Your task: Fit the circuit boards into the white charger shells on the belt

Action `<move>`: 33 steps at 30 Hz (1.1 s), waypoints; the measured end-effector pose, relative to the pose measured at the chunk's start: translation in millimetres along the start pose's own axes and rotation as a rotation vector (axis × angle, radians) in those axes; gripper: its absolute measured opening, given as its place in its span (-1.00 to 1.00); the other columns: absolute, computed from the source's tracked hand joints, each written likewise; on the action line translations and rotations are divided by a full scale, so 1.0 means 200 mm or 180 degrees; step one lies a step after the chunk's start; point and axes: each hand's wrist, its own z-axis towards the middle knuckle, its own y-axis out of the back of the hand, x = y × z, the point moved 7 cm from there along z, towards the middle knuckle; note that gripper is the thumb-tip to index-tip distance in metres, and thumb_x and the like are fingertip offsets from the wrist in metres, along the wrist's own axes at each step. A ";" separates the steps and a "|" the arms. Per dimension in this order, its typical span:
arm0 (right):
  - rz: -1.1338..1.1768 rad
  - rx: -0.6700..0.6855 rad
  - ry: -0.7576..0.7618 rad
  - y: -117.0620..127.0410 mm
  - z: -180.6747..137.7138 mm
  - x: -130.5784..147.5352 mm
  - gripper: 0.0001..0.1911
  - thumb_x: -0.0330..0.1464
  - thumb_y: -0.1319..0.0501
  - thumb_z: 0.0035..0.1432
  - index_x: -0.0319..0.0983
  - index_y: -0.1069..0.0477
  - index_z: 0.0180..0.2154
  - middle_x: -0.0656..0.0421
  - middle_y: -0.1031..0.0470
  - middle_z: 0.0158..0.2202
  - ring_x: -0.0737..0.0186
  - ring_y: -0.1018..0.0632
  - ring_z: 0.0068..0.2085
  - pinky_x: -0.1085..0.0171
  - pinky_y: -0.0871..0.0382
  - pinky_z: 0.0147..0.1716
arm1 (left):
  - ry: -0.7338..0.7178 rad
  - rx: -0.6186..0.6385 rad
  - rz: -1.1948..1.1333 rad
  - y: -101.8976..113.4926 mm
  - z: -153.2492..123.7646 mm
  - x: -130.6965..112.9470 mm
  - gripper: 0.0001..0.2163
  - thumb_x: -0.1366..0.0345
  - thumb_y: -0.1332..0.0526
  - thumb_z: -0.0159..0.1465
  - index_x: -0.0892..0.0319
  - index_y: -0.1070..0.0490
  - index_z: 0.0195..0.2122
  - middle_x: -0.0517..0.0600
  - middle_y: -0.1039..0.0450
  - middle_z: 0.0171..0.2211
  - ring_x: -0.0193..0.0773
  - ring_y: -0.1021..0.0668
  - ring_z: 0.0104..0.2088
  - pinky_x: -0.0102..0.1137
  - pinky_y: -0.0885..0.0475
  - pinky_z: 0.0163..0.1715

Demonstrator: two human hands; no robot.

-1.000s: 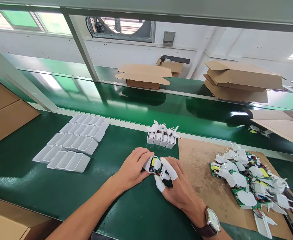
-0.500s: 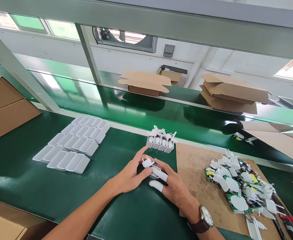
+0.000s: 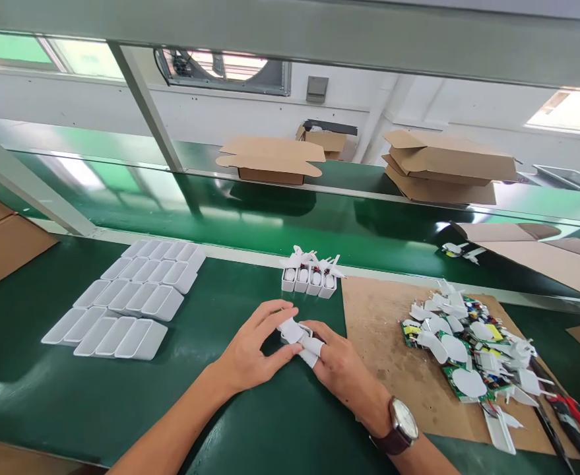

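Since both hands are pinched around it, the small white charger shell (image 3: 292,330) sits right between them, just above the green desk (image 3: 250,422) near its middle. Left hand (image 3: 250,349) cups it from the side with fingers curled, right hand (image 3: 336,363) presses in with white finger cots (image 3: 312,353) on the fingertips. I'd guess it's light, stiff plastic, a bit slick, so gripping the flat outer walls makes more sense than squeezing the prongs or the board inside, which look fragile. Behind it stands a row of four filled shells (image 3: 308,280) with plug parts poking out the top. Off to the left lie empty white shells (image 3: 126,300) in neat rows, nothing in them. On the cardboard sheet (image 3: 379,330) to the right there's a loose pile of circuit boards and plug pieces (image 3: 468,349). Open cardboard boxes (image 3: 270,161) sit on the far belt; can't see inside.
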 end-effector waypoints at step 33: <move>0.4288 -0.0134 -0.2629 -0.18 -0.01 -0.11 -0.52 -0.02 -0.38 0.11 -0.23 -0.56 -0.09 0.05 -0.63 -0.21 0.00 -0.64 -0.15 0.02 -0.62 -0.17 | -0.0569 -0.0291 0.0431 -0.05 -0.04 -0.05 -0.30 0.24 -0.30 0.34 0.05 0.02 0.42 0.13 -0.48 -0.02 -0.11 -0.60 -0.09 -0.25 -0.63 -0.22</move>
